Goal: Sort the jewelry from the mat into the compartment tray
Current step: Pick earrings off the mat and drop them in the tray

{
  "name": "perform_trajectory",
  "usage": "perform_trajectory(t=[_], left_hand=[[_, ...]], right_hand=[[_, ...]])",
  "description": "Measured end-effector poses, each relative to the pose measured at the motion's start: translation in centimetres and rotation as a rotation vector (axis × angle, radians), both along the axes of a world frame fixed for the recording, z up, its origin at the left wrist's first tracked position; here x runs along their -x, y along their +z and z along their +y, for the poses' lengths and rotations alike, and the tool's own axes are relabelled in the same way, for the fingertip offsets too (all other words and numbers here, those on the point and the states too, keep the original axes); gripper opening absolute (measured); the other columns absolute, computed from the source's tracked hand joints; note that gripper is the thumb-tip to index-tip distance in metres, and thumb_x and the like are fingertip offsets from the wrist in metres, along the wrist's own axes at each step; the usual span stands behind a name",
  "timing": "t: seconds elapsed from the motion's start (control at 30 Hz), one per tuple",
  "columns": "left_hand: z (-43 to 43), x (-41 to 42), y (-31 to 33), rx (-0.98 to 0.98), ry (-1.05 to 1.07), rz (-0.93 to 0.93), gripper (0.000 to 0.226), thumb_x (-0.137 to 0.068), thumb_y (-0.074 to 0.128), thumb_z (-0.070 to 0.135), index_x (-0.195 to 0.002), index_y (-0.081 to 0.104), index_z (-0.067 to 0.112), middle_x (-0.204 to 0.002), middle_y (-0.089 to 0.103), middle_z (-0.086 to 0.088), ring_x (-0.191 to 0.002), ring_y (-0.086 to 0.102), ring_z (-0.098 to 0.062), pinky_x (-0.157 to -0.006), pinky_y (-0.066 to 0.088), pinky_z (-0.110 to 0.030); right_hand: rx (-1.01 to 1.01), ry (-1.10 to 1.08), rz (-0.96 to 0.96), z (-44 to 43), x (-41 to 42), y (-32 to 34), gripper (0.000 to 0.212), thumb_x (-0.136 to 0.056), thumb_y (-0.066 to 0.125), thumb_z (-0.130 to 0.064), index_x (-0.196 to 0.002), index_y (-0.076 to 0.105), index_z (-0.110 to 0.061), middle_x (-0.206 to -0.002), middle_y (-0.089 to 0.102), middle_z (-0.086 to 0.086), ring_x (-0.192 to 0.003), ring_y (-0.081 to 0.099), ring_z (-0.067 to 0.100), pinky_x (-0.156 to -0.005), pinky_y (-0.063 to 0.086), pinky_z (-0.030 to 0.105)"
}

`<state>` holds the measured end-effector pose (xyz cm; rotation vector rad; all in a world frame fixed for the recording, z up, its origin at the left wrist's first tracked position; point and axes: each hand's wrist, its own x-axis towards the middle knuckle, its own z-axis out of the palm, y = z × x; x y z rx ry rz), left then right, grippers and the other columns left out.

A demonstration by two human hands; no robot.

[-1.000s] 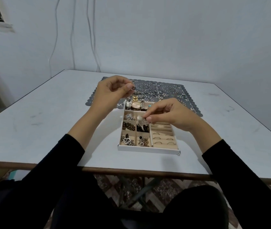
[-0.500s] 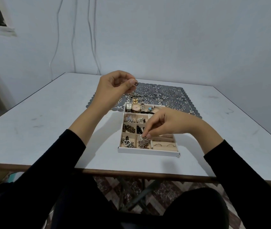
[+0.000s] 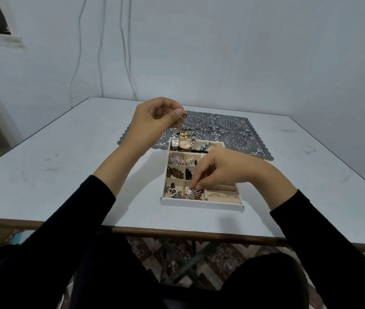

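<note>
My right hand [image 3: 219, 172] pinches a fan-shaped piece [image 3: 192, 193] in the front middle compartment of the tray [image 3: 199, 203]. My left hand [image 3: 154, 121] grips a small heart charm [image 3: 184, 115] above the mat [image 3: 235, 139]. Most compartments hold jewelry. A chain [image 3: 199, 128] lies unsorted on the mat, so I judge the task nearly done.

I can read no text, number or brand anywhere from here. The dial of the watch [image 3: 185, 144], at the twelve o'clock end of the tray [image 3: 201, 202], is too small and blurred to show any numerals or a maker's name.
</note>
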<state>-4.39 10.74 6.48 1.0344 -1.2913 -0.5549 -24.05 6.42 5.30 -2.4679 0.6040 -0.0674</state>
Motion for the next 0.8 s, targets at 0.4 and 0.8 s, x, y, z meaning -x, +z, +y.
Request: perform_trajectory(t=[0.4,0.8], left_hand=[[0.4,0.1,-0.1,-0.010,-0.007,-0.015,0.010,-0.090,0.065,0.002,-0.088,0.067,0.012,-0.074,0.073,0.006,-0.076,0.072,-0.012,-0.075,0.056,-0.023],[1.0,0.5,-0.1,-0.025,-0.013,-0.004,0.011,-0.089,0.066,0.002,-0.088,0.068,0.013,-0.078,0.073,0.003,-0.078,0.072,-0.014,-0.077,0.057,-0.024]], right_hand=[[-0.006,0.011,-0.085,-0.3,0.8,-0.4,0.017,-0.079,0.076,-0.014,-0.095,0.077,-0.020,-0.088,0.074,-0.006,-0.083,0.069,0.008,-0.078,0.053,0.023],[0.074,-0.693,-0.690,-4.2,4.0,-2.8,0.015,-0.090,0.063,-0.018,-0.103,0.070,-0.018,-0.094,0.071,-0.007,-0.083,0.064,0.005,-0.074,0.051,0.019]])
